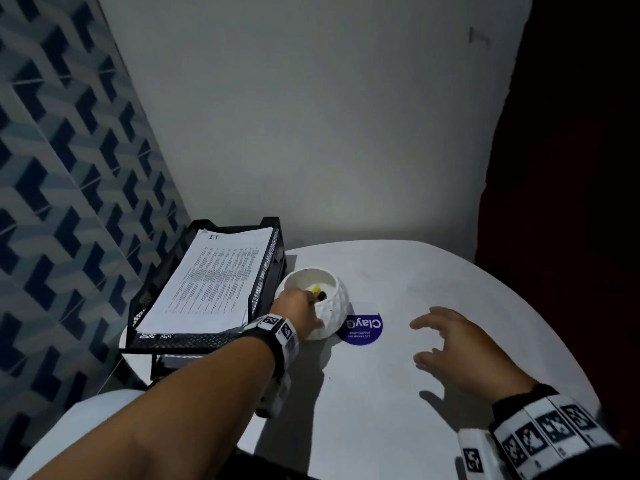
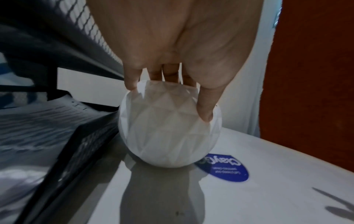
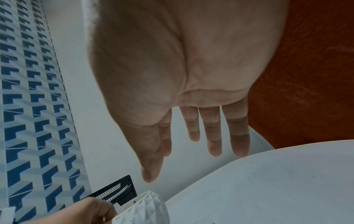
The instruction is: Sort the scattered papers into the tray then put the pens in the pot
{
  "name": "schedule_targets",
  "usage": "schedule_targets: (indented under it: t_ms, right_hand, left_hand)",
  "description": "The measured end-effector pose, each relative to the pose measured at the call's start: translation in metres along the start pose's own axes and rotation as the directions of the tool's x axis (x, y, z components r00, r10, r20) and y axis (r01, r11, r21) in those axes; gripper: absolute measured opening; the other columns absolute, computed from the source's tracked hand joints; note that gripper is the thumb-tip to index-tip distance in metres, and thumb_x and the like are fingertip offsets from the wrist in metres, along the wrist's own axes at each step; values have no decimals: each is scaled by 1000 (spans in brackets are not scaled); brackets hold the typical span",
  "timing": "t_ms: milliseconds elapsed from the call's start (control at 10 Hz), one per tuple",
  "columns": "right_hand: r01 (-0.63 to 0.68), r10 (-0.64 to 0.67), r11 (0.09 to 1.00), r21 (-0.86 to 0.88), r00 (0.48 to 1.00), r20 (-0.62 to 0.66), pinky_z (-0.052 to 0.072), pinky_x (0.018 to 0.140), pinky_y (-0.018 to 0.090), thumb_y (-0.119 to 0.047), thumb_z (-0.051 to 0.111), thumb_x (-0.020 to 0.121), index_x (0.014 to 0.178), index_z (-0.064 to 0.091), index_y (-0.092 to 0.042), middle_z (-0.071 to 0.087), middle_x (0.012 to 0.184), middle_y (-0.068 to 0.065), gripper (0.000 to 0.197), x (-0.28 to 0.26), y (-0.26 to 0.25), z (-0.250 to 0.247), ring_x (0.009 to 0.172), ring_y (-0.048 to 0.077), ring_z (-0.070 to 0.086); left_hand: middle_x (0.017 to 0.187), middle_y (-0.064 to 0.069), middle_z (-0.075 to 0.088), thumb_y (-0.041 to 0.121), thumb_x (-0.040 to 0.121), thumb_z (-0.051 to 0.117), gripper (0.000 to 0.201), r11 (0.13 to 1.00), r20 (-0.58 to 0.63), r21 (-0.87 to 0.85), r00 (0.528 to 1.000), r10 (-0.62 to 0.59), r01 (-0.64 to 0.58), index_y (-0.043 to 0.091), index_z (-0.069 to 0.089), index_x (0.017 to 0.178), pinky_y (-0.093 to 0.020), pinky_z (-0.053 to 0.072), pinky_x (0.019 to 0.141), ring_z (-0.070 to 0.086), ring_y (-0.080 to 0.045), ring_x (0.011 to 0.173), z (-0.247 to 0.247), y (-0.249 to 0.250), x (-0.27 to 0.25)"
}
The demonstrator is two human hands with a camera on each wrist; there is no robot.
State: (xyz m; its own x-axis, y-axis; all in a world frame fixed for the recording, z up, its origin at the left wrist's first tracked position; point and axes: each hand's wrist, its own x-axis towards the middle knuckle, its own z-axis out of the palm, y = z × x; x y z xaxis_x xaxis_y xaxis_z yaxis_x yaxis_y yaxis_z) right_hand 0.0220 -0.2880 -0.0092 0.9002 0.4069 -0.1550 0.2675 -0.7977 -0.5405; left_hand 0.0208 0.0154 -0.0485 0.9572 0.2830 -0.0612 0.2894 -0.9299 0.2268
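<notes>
A white faceted pot (image 1: 333,317) stands on the white table beside a black mesh tray (image 1: 194,340) that holds a stack of printed papers (image 1: 211,285). My left hand (image 1: 298,306) is at the pot (image 2: 168,133): its fingers (image 2: 169,72) reach over the rim and inside, and its thumb lies down the outer wall. A yellow and black pen end (image 1: 318,292) shows inside the pot at those fingertips; whether they still touch it is hidden. My right hand (image 1: 446,337) hovers open above the bare table, its fingers (image 3: 213,136) spread, holding nothing.
A round blue sticker (image 1: 363,329) lies on the table (image 1: 415,410) just right of the pot. The tray has a lower tier with paper (image 2: 47,121). A grey wall stands behind, a patterned tiled surface at the left, a dark red surface (image 1: 571,168) at the right.
</notes>
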Motion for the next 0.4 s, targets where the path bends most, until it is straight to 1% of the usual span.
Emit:
schedule_targets:
  t_ms: [100, 200, 300, 400]
  right_hand:
    - [2, -2, 1000, 0, 1000, 2, 44, 111, 32, -32, 83, 84, 125, 60, -46, 34, 163, -8, 49, 0, 1, 0, 138, 16, 50]
    - [1, -1, 1000, 16, 1000, -6, 44, 110, 29, -33, 83, 84, 122, 59, -47, 38, 160, -11, 47, 0, 2, -2, 135, 13, 50]
    - [1, -1, 1000, 23, 1000, -2, 43, 109, 26, -34, 83, 84, 122, 60, -45, 40, 157, -12, 46, 0, 3, -3, 134, 10, 51]
    - [14, -13, 999, 47, 1000, -28, 43, 105, 22, -35, 83, 85, 124, 61, -43, 43, 153, -14, 46, 0, -2, -7, 124, 6, 53]
  left_hand:
    - [103, -8, 72, 38, 72, 77, 39, 999, -29, 36, 999, -29, 30, 23, 73, 108, -31, 56, 85, 68, -29, 100, 13, -5, 8]
    - [102, -9, 71, 33, 73, 77, 38, 1000, -61, 19, 998, -22, 24, 22, 72, 109, -32, 54, 84, 67, -32, 99, 16, -4, 11]
    - [105, -12, 69, 24, 82, 60, 33, 1000, -132, 11, 991, 25, -24, 23, 69, 114, -38, 56, 84, 66, -38, 98, 21, -9, 15]
    - [117, -7, 67, 30, 86, 49, 41, 986, -202, -113, 975, 97, -122, 27, 65, 123, -39, 54, 89, 65, -32, 104, 10, -9, 5]
